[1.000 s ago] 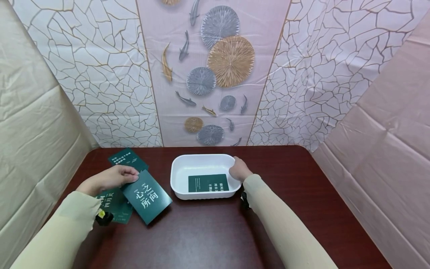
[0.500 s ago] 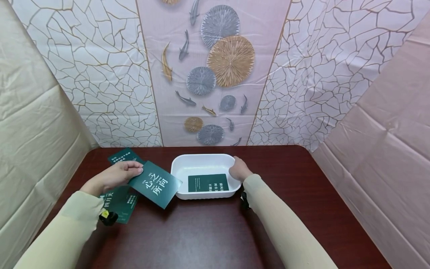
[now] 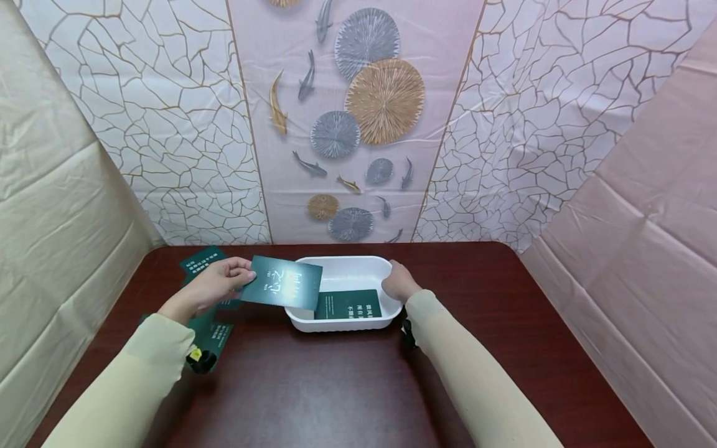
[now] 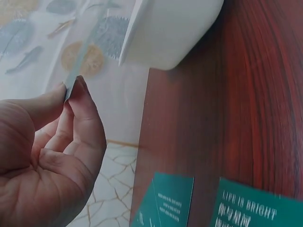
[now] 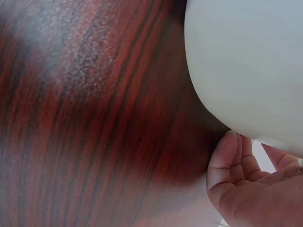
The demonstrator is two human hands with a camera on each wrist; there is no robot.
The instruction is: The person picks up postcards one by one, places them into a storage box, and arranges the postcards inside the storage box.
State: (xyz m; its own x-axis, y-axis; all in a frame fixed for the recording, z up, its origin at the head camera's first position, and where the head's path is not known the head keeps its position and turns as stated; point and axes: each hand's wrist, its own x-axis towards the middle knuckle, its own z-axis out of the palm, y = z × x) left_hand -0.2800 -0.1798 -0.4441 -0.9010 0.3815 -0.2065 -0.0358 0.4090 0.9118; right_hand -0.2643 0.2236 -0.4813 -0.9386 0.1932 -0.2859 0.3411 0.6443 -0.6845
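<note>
- The left hand (image 3: 215, 283) pinched a green card (image 3: 285, 283) at its left end, thumb on one face and forefinger on the other, with the remaining fingers bent in beneath.
- This card, printed with white characters and catching a bright glare, hung over the left end of a white tray (image 3: 342, 325); whether it touched the rim could not be told.
- The tray sat near the far edge of the surface (image 3: 347, 386), roughly midway between the left and right edges.
- The right hand (image 3: 400, 283) gripped the tray's right end — fingers bent against the outer wall, as the right wrist view showed.
- A second green card (image 3: 348, 305) lay inside the tray, along its near side, with white print on it.
- More cards were on the left part of the surface: an upper card (image 3: 203, 258) by the far left corner, and a lower card (image 3: 215, 339) toward the left edge, partly hidden by the left forearm.
- In the left wrist view one loose card read "LIFE IS BRIGHT" — the frame cut off its lower part.
- Pale sleeves (image 3: 134, 373) covered both forearms, and a patterned backdrop (image 3: 386, 102) with fish and round leaves rose behind the far edge.
</note>
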